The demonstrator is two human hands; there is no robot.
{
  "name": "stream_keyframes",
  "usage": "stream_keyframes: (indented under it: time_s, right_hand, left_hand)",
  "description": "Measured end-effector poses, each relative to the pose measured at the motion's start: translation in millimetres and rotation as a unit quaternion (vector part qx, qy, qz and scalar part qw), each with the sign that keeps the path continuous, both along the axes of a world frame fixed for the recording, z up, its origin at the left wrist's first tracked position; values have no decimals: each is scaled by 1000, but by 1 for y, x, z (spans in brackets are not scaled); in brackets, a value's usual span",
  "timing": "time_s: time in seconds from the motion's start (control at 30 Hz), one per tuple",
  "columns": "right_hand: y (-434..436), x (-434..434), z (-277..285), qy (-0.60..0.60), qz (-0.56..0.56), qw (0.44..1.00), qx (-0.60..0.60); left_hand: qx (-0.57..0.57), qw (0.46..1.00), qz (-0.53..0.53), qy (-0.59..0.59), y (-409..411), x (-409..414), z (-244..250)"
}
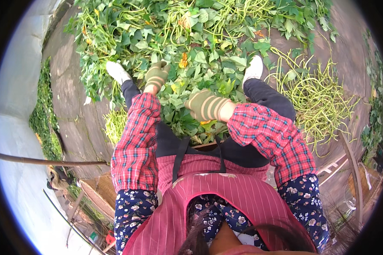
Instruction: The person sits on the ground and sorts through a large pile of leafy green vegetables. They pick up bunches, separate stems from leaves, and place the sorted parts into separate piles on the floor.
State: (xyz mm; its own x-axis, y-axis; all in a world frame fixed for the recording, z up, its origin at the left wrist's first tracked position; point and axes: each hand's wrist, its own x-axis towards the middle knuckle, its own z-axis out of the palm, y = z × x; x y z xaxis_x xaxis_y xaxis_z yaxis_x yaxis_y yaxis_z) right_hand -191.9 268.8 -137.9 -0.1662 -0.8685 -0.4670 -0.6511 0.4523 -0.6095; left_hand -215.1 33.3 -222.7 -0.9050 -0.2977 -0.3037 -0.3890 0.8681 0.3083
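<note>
A wide heap of leafy green vines (207, 73), which look like sweet potato, spreads between and beyond my feet. My left hand (157, 76), in an olive striped glove, is low over the leaves inside the left shoe, its fingers bent. My right hand (207, 105), gloved alike, is nearer my lap with its back up and fingers curled under. Whether either hand grips a stem is hidden. Between the hands lie loose leaves and a withered orange leaf (183, 60). To the right sits a tangled pile of bare pale-green stalks (322, 98).
White shoes (117, 72) rest at the heap. A smaller bunch of stalks (115, 125) lies by my left leg. Stone paving (73, 105) surrounds the heap. A wooden pole (51, 162) and woven basket (99, 193) are behind left; a curved wooden piece (352, 172) is behind right.
</note>
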Motion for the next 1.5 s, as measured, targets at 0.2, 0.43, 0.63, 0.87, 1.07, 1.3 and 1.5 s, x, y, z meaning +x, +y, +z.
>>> stream_keyframes:
  time_s: [0.2, 0.43, 0.63, 0.87, 1.07, 1.3, 1.5]
  right_hand:
    - [-2, -1, 2, -10, -2, 1000, -13]
    - [-3, 0, 14, -46, 37, 998, -11]
    - [-6, -24, 35, -108, 72, 990, 58]
    - [10, -10, 18, -172, -118, 975, -77]
    - [14, -33, 21, -201, -147, 968, -23]
    - [-1, -10, 8, -179, -166, 969, -37]
    - [11, -30, 21, -45, -44, 997, -52]
  left_hand:
    - [74, 996, -31, -28, 51, -63, -23]
    - [145, 984, -53, -94, 93, -116, -55]
    - [96, 986, -94, -103, 137, -187, -88]
    - [-23, 993, -120, 2, 185, -274, -106]
    - [53, 994, 15, -91, 206, -298, -138]
    - [89, 979, -95, -157, 186, -309, -99]
    - [-40, 972, -198, -118, 196, -282, 18]
